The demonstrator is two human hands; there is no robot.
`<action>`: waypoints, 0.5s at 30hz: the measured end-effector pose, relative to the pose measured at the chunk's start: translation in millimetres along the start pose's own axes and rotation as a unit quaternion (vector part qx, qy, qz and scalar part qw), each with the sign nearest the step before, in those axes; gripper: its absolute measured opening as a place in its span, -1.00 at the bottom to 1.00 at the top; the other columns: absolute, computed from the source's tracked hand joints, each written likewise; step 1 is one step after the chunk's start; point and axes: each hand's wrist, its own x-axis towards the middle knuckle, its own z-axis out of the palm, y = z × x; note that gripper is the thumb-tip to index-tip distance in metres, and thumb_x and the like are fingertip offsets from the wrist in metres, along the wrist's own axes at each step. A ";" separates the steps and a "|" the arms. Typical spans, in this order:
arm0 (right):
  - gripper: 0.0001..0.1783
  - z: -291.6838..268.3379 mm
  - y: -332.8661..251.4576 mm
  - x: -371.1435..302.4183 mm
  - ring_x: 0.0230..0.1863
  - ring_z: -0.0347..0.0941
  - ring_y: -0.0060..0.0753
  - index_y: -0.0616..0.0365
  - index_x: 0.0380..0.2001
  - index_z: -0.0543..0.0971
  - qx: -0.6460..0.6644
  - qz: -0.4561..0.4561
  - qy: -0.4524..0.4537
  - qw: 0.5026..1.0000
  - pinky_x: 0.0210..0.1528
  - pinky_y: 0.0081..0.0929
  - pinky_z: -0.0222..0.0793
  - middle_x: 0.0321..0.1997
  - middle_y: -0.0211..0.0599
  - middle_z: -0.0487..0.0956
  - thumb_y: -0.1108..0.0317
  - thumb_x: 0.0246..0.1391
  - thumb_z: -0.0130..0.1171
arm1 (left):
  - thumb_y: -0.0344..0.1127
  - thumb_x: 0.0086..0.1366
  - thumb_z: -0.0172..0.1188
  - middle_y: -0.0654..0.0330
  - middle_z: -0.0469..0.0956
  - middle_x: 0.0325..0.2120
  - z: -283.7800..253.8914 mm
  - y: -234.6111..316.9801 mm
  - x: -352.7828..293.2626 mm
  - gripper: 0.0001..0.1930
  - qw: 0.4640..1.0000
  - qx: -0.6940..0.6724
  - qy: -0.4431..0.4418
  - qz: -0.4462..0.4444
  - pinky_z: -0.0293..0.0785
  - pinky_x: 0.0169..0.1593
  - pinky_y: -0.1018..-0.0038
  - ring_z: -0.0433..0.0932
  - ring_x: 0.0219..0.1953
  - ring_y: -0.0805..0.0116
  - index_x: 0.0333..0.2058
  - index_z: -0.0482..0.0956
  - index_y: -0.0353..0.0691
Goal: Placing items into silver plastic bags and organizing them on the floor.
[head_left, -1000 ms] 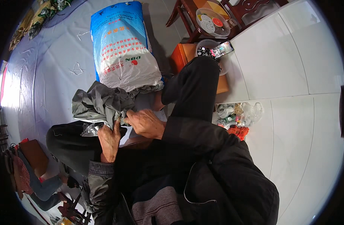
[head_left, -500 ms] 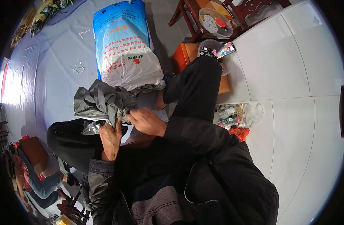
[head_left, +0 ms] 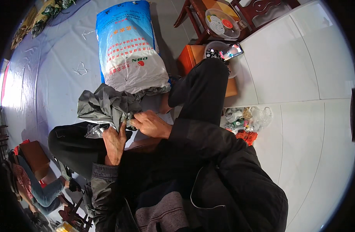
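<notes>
A crumpled sheet of grey plastic [head_left: 102, 104], shiny silver on its underside, lies bunched over my left knee. My left hand [head_left: 114, 142] pinches its near edge, thumb pointing up. Close beside it, my right hand [head_left: 152, 124] grips the same plastic with fingers curled at its right corner. The fingertips of both hands almost meet, and whatever small part lies between them is hidden. Just beyond the plastic lies a full blue and white woven sack [head_left: 131, 50], with more grey plastic showing at its near end.
An orange stool [head_left: 191, 58] stands past my right knee, bearing a clear tub and a lit phone [head_left: 232, 51]. Behind it a wooden chair [head_left: 196, 19] holds a plastic box of discs. Clear bags [head_left: 249, 118] lie on the tiles at right. Another person [head_left: 42, 189] sits at lower left.
The grey plastic has shifted slightly right and its folds have changed a little. Both hands keep almost the same place and grip.
</notes>
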 end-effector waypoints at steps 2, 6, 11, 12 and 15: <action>-0.67 -0.4 3.2 -0.2 -0.38 0.51 0.20 0.24 -0.44 0.55 0.003 -0.004 -0.011 1.000 -0.36 0.06 0.35 -0.48 0.05 0.52 0.17 0.24 0.12 | -0.16 0.34 0.31 -0.26 0.51 -0.61 0.8 -3.7 -1.9 -0.59 0.999 0.019 -0.020 -0.025 0.42 -0.47 0.09 0.54 -0.55 -0.27 -0.46 0.60 -0.50; -0.64 -7.8 -8.1 3.2 -0.51 0.53 0.11 0.27 -0.44 0.56 0.116 0.097 -0.038 0.988 -0.43 -0.04 0.39 -0.51 0.00 0.54 0.15 0.25 0.11 | -0.15 0.32 0.33 -0.26 0.45 -0.70 2.1 -4.3 -2.5 -0.52 0.999 0.017 -0.015 -0.034 0.35 -0.53 0.07 0.47 -0.63 -0.28 -0.60 0.54 -0.50; -0.63 -32.1 -32.6 13.0 -0.63 0.53 -0.01 0.30 -0.45 0.55 0.282 0.363 -0.129 0.879 -0.54 -0.16 0.42 -0.56 -0.05 0.55 0.18 0.27 0.09 | -0.16 0.31 0.33 -0.25 0.44 -0.70 -0.3 -2.5 -1.8 -0.54 0.999 0.031 -0.021 -0.028 0.35 -0.53 0.06 0.48 -0.62 -0.28 -0.58 0.55 -0.51; -0.62 -30.9 -30.4 12.4 -0.66 0.52 -0.02 0.30 -0.48 0.53 0.299 0.371 -0.127 0.870 -0.58 -0.18 0.41 -0.58 -0.06 0.53 0.19 0.28 0.08 | -0.16 0.31 0.33 -0.25 0.44 -0.70 0.0 -1.7 -1.5 -0.54 0.999 0.031 -0.021 -0.027 0.35 -0.53 0.06 0.48 -0.62 -0.28 -0.58 0.55 -0.51; -0.60 -28.4 -28.2 13.9 -0.73 0.50 -0.04 0.30 -0.54 0.50 0.334 0.387 -0.124 0.851 -0.64 -0.21 0.40 -0.64 -0.07 0.51 0.21 0.28 0.05 | -0.16 0.33 0.31 -0.27 0.47 -0.67 -0.4 0.9 -0.9 -0.55 0.998 0.027 -0.027 -0.042 0.37 -0.52 0.07 0.49 -0.59 -0.30 -0.53 0.57 -0.52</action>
